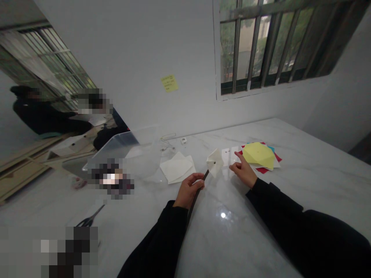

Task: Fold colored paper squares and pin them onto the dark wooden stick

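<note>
My left hand is closed round a thin dark stick. At the stick's upper end sits a white paper pinwheel with a dark dot at its centre. To the right of the pinwheel is my right hand, apart from it, with the index finger stretched out and nothing visible in the fingers. Just beyond that hand lies a stack of coloured paper, yellow on top with red, blue and white corners poking out. Folded white paper pieces rest on the table to the left of the pinwheel.
Scissors lie on the marble-patterned table at left, near a clear plastic bin. Small white cards and a tiny white box lie farther back. A yellow note is on the wall. People sit at far left.
</note>
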### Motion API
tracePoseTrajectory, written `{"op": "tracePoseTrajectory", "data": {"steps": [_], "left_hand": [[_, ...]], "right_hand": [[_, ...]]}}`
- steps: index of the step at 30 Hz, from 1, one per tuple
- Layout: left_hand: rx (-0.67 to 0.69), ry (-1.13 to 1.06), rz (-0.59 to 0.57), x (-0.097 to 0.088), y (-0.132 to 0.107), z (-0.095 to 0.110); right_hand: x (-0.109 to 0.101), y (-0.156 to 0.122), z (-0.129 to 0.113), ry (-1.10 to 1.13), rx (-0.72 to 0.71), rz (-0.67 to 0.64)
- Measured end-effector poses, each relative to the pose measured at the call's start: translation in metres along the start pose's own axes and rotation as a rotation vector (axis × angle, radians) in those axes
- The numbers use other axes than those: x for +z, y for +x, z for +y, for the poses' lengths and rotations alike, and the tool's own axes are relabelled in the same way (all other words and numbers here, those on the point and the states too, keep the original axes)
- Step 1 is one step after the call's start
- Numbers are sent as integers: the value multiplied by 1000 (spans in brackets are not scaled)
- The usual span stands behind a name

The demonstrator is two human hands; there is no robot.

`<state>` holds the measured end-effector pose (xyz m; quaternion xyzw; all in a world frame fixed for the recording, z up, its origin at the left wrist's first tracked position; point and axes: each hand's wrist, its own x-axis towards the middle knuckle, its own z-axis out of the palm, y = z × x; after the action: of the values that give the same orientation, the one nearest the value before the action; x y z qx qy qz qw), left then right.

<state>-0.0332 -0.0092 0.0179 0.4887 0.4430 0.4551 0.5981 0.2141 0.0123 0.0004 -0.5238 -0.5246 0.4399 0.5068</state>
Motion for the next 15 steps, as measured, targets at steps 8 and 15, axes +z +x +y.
{"op": "tracePoseTrajectory", "data": {"steps": [8, 15], "left_hand": [[23, -69, 27, -3, 3, -3], [25, -67, 24, -4, 4, -3]], "right_hand": [[5, -35, -27, -79, 127, -1355], [-1, -2, -2, -88, 62, -315]]}}
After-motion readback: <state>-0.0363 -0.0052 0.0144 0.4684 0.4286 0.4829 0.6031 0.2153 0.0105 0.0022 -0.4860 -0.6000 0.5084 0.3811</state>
